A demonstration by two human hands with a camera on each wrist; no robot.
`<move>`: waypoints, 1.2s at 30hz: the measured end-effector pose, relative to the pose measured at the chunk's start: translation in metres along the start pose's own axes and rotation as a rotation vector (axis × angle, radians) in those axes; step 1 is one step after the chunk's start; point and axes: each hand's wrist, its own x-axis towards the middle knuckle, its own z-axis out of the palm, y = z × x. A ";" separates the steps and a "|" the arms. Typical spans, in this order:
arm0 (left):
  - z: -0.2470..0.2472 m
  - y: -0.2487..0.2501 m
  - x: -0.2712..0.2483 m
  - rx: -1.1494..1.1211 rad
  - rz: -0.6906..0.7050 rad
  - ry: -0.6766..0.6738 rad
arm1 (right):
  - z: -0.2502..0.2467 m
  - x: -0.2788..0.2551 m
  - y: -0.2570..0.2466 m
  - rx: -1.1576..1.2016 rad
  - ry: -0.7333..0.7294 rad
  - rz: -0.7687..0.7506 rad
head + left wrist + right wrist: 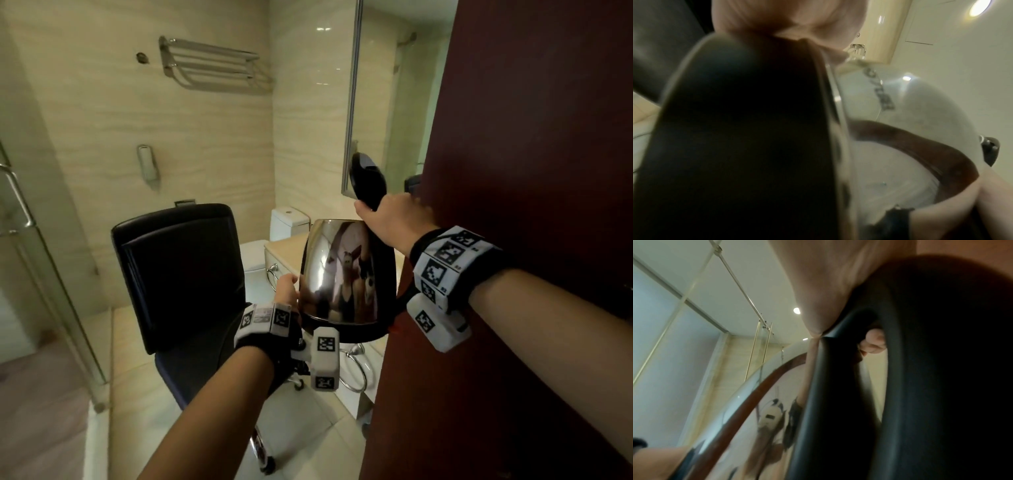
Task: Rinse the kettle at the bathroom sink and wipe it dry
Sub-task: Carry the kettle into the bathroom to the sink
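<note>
A shiny steel kettle (342,274) with a black base and handle hangs in the air at the bathroom doorway, its black lid (366,178) flipped up. My right hand (387,219) grips the top of the handle (838,402), with fingertips (873,344) curled through it. My left hand (286,287) clasps the kettle's lower left side, by the black base (735,129), and its fingers are mostly hidden behind the body. The steel wall (890,129) mirrors the room. No sink basin is in view.
A black office chair (181,274) stands straight ahead on the tiled floor. Behind it are a toilet (287,222) and the vanity counter (284,250) with a towel ring (356,370). A dark red door (513,171) fills the right, a glass shower partition (34,240) the left.
</note>
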 end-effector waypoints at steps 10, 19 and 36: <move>0.012 0.049 0.097 -0.047 0.014 0.009 | 0.054 0.113 -0.008 0.039 -0.070 -0.033; -0.023 0.119 0.216 0.075 -0.012 0.049 | 0.134 0.215 -0.050 0.146 -0.138 0.050; 0.032 0.198 0.420 0.164 -0.093 -0.118 | 0.248 0.388 -0.002 0.402 -0.166 0.375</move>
